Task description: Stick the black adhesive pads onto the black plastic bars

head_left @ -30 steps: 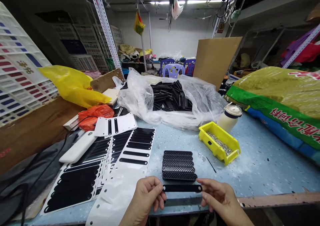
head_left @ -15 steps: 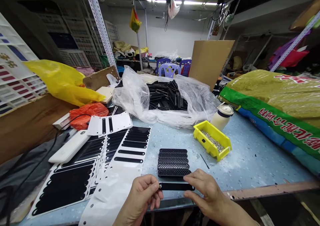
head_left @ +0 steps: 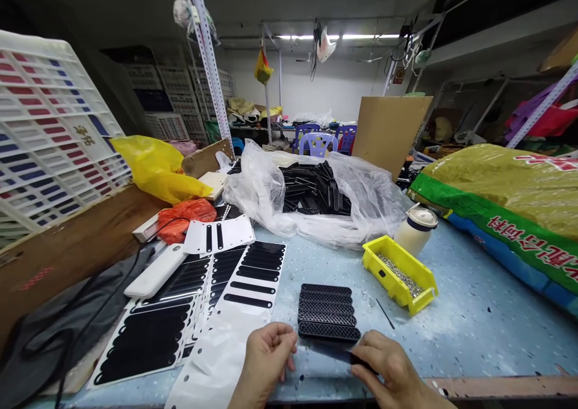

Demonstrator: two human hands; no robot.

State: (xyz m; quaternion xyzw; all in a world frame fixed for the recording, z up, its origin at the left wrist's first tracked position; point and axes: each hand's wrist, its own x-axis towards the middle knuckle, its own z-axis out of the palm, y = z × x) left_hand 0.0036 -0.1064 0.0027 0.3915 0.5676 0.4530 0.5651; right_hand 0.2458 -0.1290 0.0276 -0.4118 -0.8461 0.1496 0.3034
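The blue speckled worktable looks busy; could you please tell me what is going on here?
A person's right hand pinches a thin, flat black strip. The left hand is loosely curled, with nothing visible in its grasp. Just beyond the hands lie black lattice-patterned strips, side by side. White sheets bearing flat black strips lie to the left, a yellow plastic bin to the right.

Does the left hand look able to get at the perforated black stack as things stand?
Probably yes: the left hand is close to the perforated black stack, with nothing visible standing between them.
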